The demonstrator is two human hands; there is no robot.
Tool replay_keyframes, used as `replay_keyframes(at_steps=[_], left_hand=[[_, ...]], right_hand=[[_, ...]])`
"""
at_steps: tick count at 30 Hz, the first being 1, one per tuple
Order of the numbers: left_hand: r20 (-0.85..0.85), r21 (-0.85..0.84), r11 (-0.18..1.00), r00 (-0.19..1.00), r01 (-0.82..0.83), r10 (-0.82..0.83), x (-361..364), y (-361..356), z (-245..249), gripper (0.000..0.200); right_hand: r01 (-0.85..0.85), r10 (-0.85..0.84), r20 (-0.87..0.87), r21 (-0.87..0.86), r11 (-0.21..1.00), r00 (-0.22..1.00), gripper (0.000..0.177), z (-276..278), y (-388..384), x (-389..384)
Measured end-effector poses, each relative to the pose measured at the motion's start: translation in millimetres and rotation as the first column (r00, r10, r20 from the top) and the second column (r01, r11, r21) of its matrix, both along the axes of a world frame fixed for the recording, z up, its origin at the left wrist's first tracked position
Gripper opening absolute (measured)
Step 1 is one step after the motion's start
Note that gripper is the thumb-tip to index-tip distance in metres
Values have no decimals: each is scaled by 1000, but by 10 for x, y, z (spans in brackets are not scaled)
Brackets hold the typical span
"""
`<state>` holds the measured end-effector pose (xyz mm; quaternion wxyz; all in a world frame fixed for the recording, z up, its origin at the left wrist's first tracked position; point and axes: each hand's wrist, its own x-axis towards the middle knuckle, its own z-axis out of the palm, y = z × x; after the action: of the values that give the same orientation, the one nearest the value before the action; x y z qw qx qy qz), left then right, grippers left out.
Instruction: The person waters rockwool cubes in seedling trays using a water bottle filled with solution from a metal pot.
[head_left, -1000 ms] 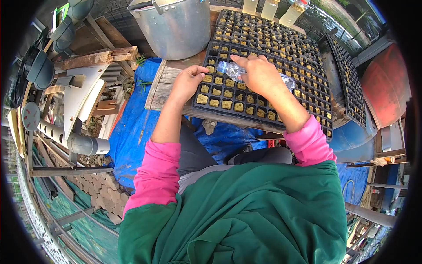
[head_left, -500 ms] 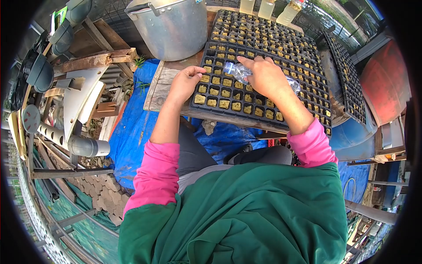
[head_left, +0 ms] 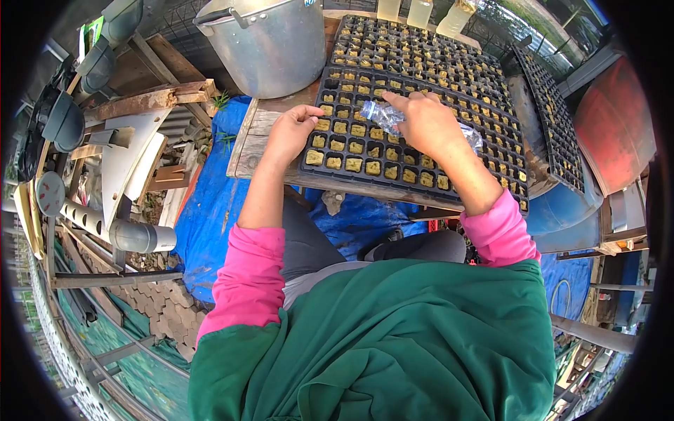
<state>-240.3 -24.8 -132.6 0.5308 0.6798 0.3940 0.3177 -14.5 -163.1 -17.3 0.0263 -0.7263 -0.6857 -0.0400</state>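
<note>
My right hand (head_left: 430, 125) is closed around a clear plastic bottle (head_left: 382, 118), which lies tilted over a black seedling tray (head_left: 303, 167). The bottle's mouth end points left, and my index finger stretches out above it. Yellowish foam-like cubes (head_left: 353, 165) fill most of the tray's cells. At the tray's left edge my left hand (head_left: 289, 135) has thumb and fingertips pinched together beside a cube; anything between them is too small to make out.
Behind lies another filled tray (head_left: 421, 52), with several liquid-filled bottles (head_left: 419, 12) beyond. A large metal pot (head_left: 270, 52) stands at the back left of the wooden table (head_left: 246, 151). To the right are a further tray (head_left: 551, 116) and a red drum (head_left: 611, 130). Blue tarp (head_left: 210, 210) covers ground.
The view shifts slightly, and the tray appears a little further left. Both hands keep nearly the same pose, with the bottle still in my right hand.
</note>
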Motion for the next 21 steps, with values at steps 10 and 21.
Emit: replay_keyframes(at_steps=[10,21], left_hand=[[5,-14,1000,1000,-1,1,-2,-14,23,19],[-326,313,945,924,-91,197,43,-157,341,20]], right_hand=[[-9,10,-16,12,1000,1000,57,-20,-12,25],[-9,10,-25,17,1000,1000,57,-27,-122,122]])
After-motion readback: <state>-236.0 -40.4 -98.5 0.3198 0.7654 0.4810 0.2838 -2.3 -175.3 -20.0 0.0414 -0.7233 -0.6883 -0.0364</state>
